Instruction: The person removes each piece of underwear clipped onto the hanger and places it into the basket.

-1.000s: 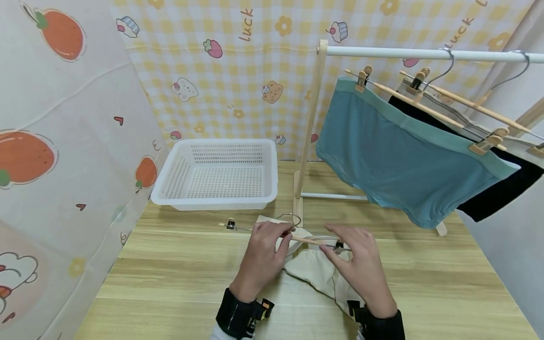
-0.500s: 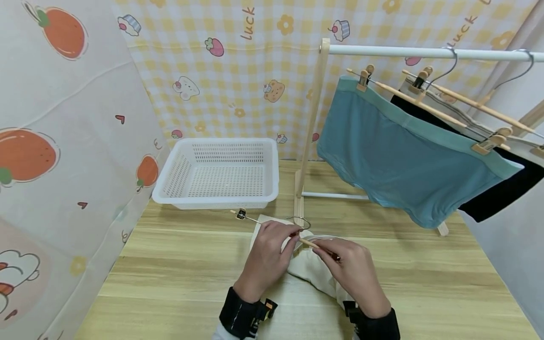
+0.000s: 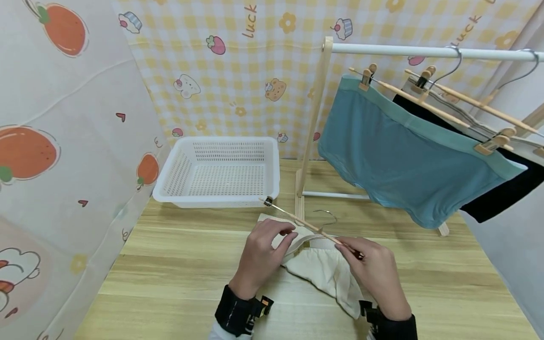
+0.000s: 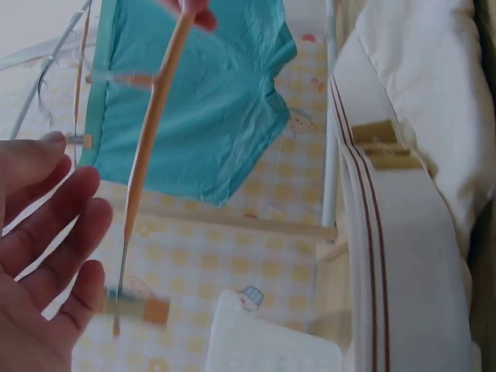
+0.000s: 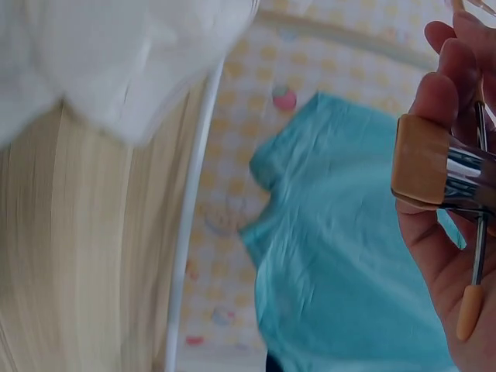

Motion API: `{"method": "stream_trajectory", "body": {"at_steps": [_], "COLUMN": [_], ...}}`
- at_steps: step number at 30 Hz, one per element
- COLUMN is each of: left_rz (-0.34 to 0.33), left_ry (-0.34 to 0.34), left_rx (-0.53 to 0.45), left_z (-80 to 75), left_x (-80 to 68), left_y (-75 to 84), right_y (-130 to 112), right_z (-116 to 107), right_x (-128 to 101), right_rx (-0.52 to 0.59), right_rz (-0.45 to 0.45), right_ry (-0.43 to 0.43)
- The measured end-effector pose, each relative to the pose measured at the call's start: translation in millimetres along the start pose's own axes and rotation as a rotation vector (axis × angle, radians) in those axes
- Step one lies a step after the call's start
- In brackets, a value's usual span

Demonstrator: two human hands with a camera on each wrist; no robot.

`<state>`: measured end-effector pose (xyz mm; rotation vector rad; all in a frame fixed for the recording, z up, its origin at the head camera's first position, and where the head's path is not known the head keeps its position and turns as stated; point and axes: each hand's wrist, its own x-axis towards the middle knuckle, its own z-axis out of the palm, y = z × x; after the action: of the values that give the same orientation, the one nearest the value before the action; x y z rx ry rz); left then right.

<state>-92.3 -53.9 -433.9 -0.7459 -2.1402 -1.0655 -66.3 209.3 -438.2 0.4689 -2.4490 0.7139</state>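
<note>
My right hand [image 3: 376, 271] pinches a wooden clip hanger [image 3: 303, 222] toward its right end, holding it slanted over the cream underpants [image 3: 327, 274]. A wooden-padded clip [image 5: 422, 159] on the hanger lies against that hand in the right wrist view. The hanger's metal hook points away from me, and its far clip [image 3: 268, 201] is up near the basket. Beside the hanger, my left hand [image 3: 263, 250] is relaxed and holds nothing; the left wrist view shows its fingers apart from the rod. The underpants lie on the table, their striped waistband [image 4: 380, 256] toward the rack.
A white plastic basket [image 3: 272, 189] stands at the back left. To the right, a rack with a white rail [image 3: 391, 49] bears blue-green underpants [image 3: 403, 146] clipped to a hanger, with a black garment [image 3: 488, 203] behind. Patterned cloth hangs at the back and left.
The hanger has shifted right, its left end swinging away from me. My left hand has let go of it. The right hand has moved slightly right, still gripping it.
</note>
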Motion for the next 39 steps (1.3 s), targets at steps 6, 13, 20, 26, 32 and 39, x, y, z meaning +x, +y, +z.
{"method": "stream_trajectory", "body": {"at_steps": [6, 13, 20, 26, 32, 39], "left_rz": [-0.178, -0.379, -0.454, -0.446, -0.391, -0.299], "left_ry": [-0.127, -0.497, -0.841, -0.88, -0.861, -0.84], "left_rx": [0.05, 0.173, 0.296, 0.397, 0.425, 0.405], "left_z": [2.0, 24.3, 49.0, 59.9, 60.7, 64.1], "left_x": [-4.3, -6.9, -10.8, -14.1, -13.1, -20.1], "left_y": [-1.8, -5.8, -5.8, -1.1, 5.9, 5.9], "right_y": [21, 35, 35, 34, 36, 38], "right_z": [-18, -33, -36, -37, -38, -41], "right_x": [-8, -17, -19, -20, -21, -24], "right_rx": [-0.033, -0.052, -0.052, -0.058, -0.055, -0.074], "right_rz": [0.041, 0.114, 0.119, 0.129, 0.134, 0.16], "right_ry": [0.053, 0.102, 0.102, 0.102, 0.113, 0.109]}}
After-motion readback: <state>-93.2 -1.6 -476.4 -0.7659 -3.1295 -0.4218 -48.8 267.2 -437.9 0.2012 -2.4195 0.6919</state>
